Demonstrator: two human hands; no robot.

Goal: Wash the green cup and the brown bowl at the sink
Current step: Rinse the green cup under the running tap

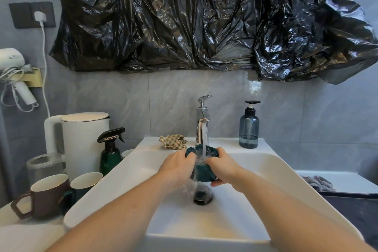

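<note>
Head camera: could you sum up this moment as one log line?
step: rinsing | green cup under running tap | left hand and right hand grip it | over sink

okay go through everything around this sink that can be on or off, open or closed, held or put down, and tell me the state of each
Faucet: running, stream falling into the green cup.
Green cup: held under the stream by both hands, over the drain.
Left hand: grips the cup's left side.
Right hand: grips the cup's right side.
Drain: stopper state unclear.
Kettle: lid shut.
Charger: plugged in.
Brown mug: upright, on the counter.
Checked cloth: crumpled on the sink rim.
</note>
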